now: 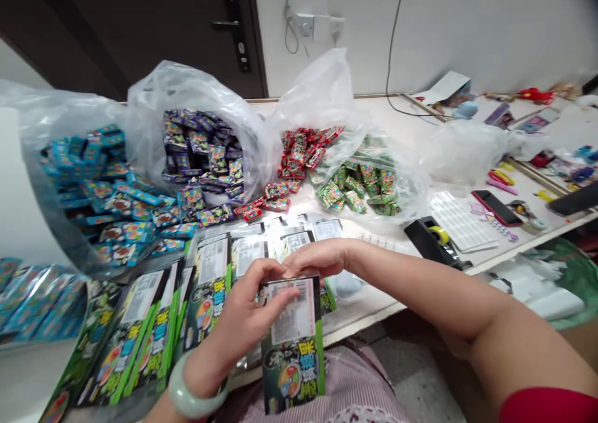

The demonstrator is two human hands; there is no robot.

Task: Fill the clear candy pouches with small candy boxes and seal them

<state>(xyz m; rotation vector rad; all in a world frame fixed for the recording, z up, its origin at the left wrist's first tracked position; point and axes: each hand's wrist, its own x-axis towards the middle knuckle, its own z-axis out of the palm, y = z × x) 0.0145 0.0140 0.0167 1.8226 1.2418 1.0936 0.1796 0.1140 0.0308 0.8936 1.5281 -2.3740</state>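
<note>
A black and green printed pouch [293, 342] with a white label stands upright over my lap. My left hand [245, 317], with a pale green bangle on its wrist, is closed on the pouch's left edge, thumb across the label. Curled over the pouch's top edge is my right hand [317, 258], its fingers pressed together there. More of the same pouches [140, 329] lie overlapped in a row on the table just left of my hands.
Clear plastic bags hold small packets: blue [98, 186], purple [200, 149], red [303, 149] and green [364, 189]. A black tape dispenser [432, 239], a red phone [496, 207] and a white sheet [460, 223] lie at the right. The table's edge [374, 317] runs before my lap.
</note>
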